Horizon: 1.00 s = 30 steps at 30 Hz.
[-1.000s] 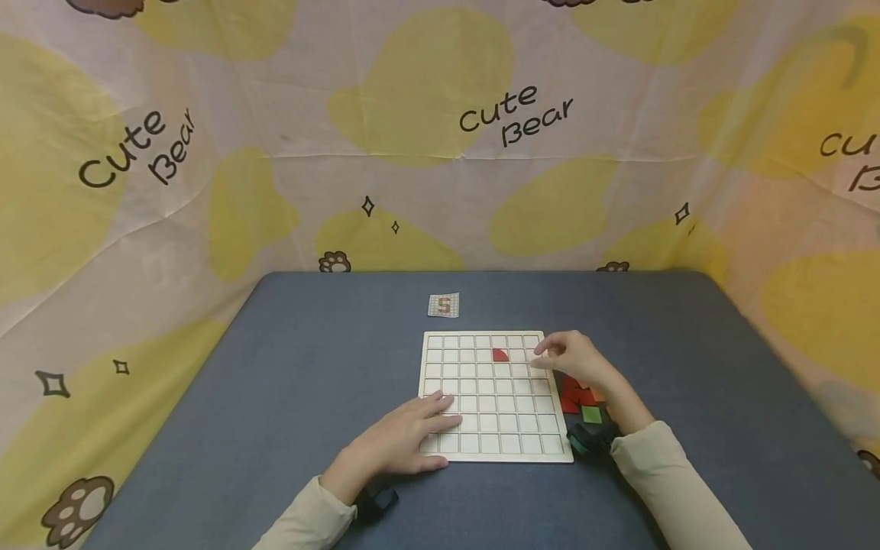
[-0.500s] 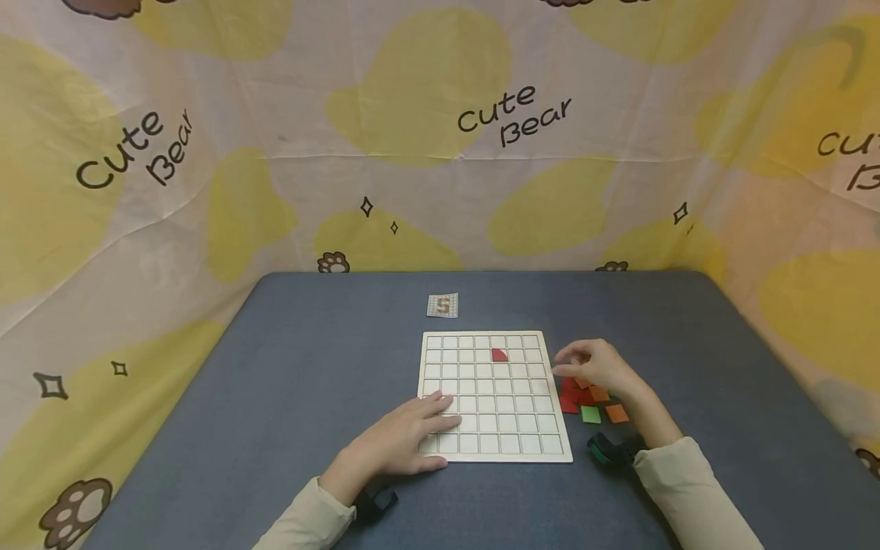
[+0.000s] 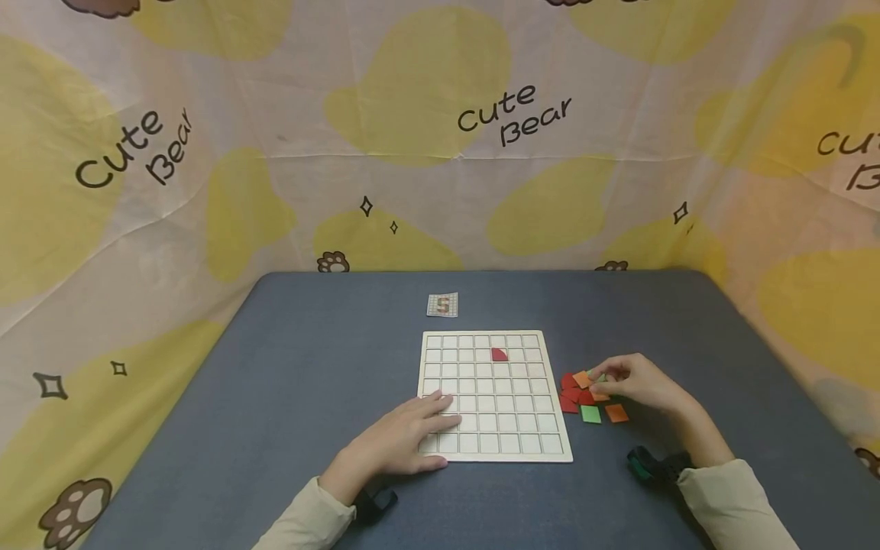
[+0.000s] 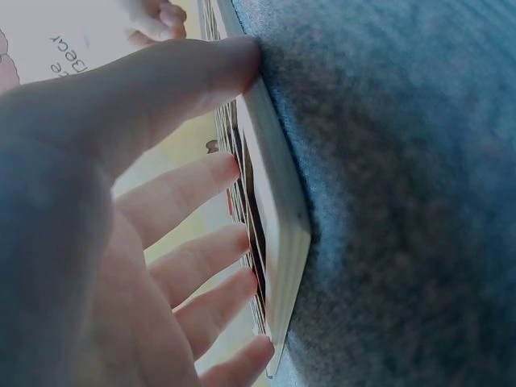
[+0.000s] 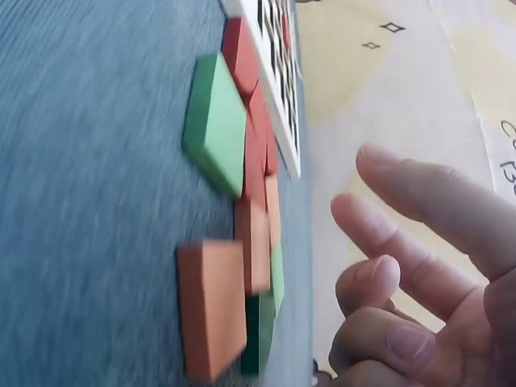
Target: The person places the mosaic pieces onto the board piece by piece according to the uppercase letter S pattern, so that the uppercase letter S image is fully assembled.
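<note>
A white grid board (image 3: pixel 488 401) lies on the table, with one red quarter-round tile (image 3: pixel 499 354) in a cell of its upper rows. My left hand (image 3: pixel 406 435) rests on the board's near left corner. In the left wrist view, the thumb (image 4: pixel 193 76) touches the rim while the other fingers lie spread over the grid. Right of the board is a pile of red tiles (image 5: pixel 256 145), orange and green ones. Over that pile hovers my right hand (image 3: pixel 639 380), fingers loosely bent and apart, holding nothing in the right wrist view.
A small card (image 3: pixel 443 305) printed with an S-like figure on a grid lies beyond the board. Near the pile's front edge are a light green tile (image 3: pixel 590 414) and an orange tile (image 3: pixel 616 413). A patterned cloth (image 3: pixel 412 183) hangs behind the table.
My right hand has moved right and nearer, from above the board's upper right side to the tile pile. The left hand and the red tile on the board have stayed put.
</note>
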Each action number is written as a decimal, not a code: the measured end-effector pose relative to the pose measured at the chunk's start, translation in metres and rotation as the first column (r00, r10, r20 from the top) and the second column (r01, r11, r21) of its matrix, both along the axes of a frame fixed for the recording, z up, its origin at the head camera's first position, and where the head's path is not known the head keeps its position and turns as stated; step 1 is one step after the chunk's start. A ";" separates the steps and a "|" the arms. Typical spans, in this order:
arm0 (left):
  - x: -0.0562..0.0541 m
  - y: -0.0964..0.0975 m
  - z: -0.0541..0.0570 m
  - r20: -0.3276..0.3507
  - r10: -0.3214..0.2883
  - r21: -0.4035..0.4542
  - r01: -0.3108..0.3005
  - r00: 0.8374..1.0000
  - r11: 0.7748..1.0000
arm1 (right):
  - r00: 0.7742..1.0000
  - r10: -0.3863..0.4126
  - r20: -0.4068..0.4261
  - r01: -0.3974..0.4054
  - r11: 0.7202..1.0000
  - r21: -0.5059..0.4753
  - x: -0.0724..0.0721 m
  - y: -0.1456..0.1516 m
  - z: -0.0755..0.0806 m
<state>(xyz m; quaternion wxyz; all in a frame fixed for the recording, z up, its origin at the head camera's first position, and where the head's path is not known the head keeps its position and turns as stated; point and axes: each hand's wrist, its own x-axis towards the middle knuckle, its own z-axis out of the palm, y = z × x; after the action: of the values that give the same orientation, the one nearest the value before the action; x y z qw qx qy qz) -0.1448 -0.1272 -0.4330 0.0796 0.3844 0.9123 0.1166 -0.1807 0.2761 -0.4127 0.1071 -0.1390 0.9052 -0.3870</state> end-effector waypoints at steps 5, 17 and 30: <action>0.000 0.000 0.001 -0.003 -0.004 0.001 0.004 1.000 1.000 | 1.000 0.003 0.005 -0.003 1.000 -0.001 0.004 0.008 0.000; -0.001 -0.001 0.000 -0.021 -0.017 0.000 0.017 1.000 1.000 | 0.996 0.082 0.038 -0.081 0.996 -0.031 0.009 0.029 -0.007; -0.001 -0.001 0.001 -0.010 -0.015 -0.003 0.015 1.000 1.000 | 0.984 0.164 0.072 -0.157 0.983 -0.096 0.008 0.044 -0.015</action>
<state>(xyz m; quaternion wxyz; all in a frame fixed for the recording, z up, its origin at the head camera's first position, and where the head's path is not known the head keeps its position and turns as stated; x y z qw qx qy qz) -0.1460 -0.1279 -0.4324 0.0767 0.3919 0.9099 0.1128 -0.1725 0.3201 -0.4275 0.1677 -0.2007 0.8677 -0.4228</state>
